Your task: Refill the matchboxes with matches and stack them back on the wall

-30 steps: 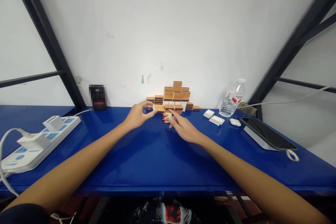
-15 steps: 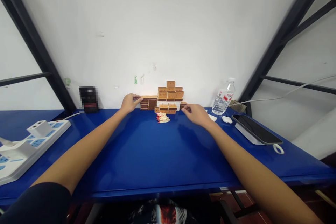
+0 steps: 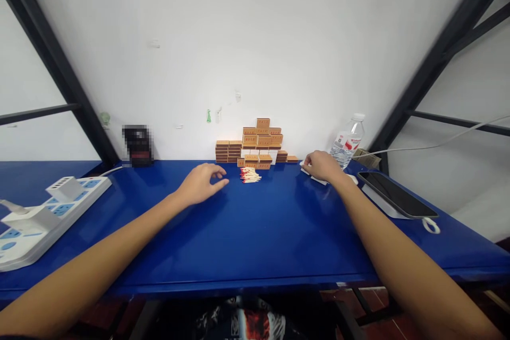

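Note:
My left hand (image 3: 203,185) hovers over the blue table, palm inward, its thumb and fingers apart with nothing between them. Just right of its fingertips lies a small heap of red-tipped matches (image 3: 250,175). Behind the matches, a stepped stack of brown matchboxes (image 3: 263,140) stands against the wall, with white pieces (image 3: 255,153) in its middle. Lower piles of matchboxes (image 3: 228,152) flank it. Over at the right, my right hand (image 3: 322,166) has its fingers closed at the edge of a flat white piece (image 3: 303,166); another white piece (image 3: 319,180) lies under the hand.
A water bottle (image 3: 348,141) stands behind my right hand. Farther right, a phone (image 3: 398,194) rests on a white object beside a white cable. A power strip (image 3: 79,207) with plugs lies at the left, and a blurred dark object (image 3: 137,146) stands by the wall.
My left hand has left the left matchbox pile, coming nearer and opening. My right hand has moved right from the matchboxes to the white pieces. A single matchbox now shows at the right end.

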A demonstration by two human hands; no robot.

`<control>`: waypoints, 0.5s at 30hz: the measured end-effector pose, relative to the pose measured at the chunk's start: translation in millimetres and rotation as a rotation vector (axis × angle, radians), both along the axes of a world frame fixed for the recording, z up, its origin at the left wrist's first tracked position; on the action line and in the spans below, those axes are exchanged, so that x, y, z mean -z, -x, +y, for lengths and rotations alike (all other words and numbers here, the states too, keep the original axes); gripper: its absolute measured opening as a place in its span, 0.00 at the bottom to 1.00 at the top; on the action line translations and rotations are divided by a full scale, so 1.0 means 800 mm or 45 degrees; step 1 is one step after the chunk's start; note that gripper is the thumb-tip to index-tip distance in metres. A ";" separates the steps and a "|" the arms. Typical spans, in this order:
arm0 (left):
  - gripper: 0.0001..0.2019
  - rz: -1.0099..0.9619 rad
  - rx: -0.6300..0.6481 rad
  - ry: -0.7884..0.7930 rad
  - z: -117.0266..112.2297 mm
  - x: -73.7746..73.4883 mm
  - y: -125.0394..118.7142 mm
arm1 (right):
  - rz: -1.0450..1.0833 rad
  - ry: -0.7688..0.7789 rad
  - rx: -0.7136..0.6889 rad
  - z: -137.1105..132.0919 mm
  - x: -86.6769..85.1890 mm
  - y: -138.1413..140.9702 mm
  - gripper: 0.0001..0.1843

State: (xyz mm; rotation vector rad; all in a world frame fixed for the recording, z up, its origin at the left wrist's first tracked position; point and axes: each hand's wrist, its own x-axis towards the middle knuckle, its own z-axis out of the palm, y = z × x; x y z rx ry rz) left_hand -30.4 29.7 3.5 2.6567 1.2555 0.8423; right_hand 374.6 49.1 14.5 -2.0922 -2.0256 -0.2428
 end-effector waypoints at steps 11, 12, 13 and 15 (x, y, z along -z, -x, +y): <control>0.19 0.085 0.182 -0.044 -0.056 0.020 -0.043 | 0.910 0.323 -0.757 -0.082 0.016 0.208 0.17; 0.17 0.064 0.182 -0.033 -0.055 0.022 -0.043 | 1.000 0.375 -0.805 -0.079 0.019 0.210 0.18; 0.16 0.044 0.180 -0.019 -0.054 0.024 -0.042 | 1.080 0.407 -0.843 -0.075 0.020 0.208 0.19; 0.13 0.017 0.179 0.018 -0.051 0.026 -0.040 | 1.131 0.347 -0.863 -0.061 0.023 0.195 0.19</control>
